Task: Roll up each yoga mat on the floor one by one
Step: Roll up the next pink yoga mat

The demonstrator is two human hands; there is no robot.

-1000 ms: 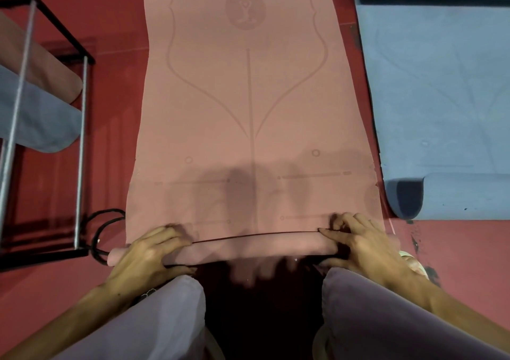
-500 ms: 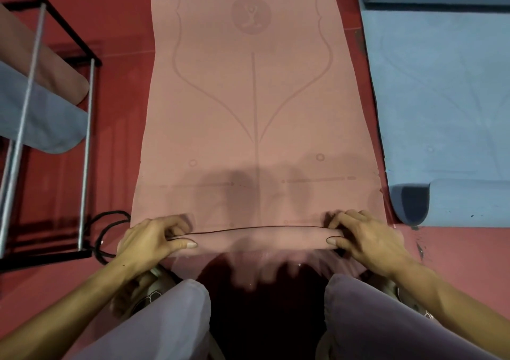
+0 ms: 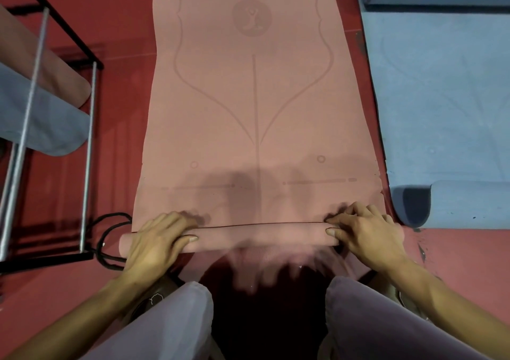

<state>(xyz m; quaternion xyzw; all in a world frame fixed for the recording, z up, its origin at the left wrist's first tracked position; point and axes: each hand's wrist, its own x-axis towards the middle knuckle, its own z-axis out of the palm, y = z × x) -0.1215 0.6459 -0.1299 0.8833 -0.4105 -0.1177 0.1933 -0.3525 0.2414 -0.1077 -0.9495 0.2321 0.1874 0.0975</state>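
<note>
A pink yoga mat (image 3: 254,97) with a printed leaf outline lies flat on the red floor, stretching away from me. Its near end is turned into a thin roll (image 3: 259,235) running left to right. My left hand (image 3: 157,241) grips the roll's left part, fingers curled over the top and thumb along the front. My right hand (image 3: 364,232) grips the right part the same way. My knees in pale trousers are just behind the roll.
A blue mat (image 3: 441,89) lies at the right, its near end (image 3: 452,202) and far end curled up. A black and silver metal rack (image 3: 88,127) at the left holds rolled pink and blue mats. A black strap (image 3: 107,232) lies by the roll's left end.
The roll has been turned forward along the mat between the earlier frames and now. Both hands shifted their hold on it and stayed at its two ends.
</note>
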